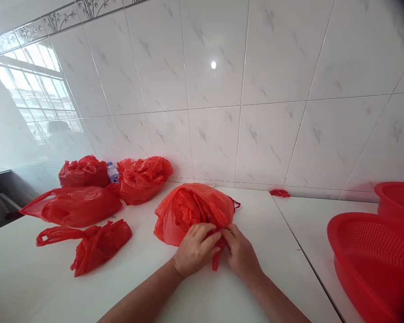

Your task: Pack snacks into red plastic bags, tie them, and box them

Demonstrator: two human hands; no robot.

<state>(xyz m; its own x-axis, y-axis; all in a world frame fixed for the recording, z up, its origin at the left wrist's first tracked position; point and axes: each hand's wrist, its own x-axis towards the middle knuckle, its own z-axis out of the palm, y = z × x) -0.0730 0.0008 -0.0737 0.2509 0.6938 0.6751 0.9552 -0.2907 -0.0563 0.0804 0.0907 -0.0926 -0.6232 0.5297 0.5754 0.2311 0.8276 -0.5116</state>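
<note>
A large red plastic bag [218, 197] stands bunched on the white table in front of me, with more crumpled red plastic showing inside its opening. My left hand [197, 249] is closed on the near edge of the bag, fingers curled over the plastic. Close beside it, my right hand [239, 251] pinches the same gathered part. A short strip of the bag hangs down between the two hands. The fingertips are partly hidden by the plastic and by each other.
Several other red plastic bags [81, 206] lie at the left, one knotted. A plastic bottle [112, 172] stands among them. Red perforated baskets [353, 220] sit at the right edge. A small red scrap [279, 193] lies by the tiled wall [215, 143].
</note>
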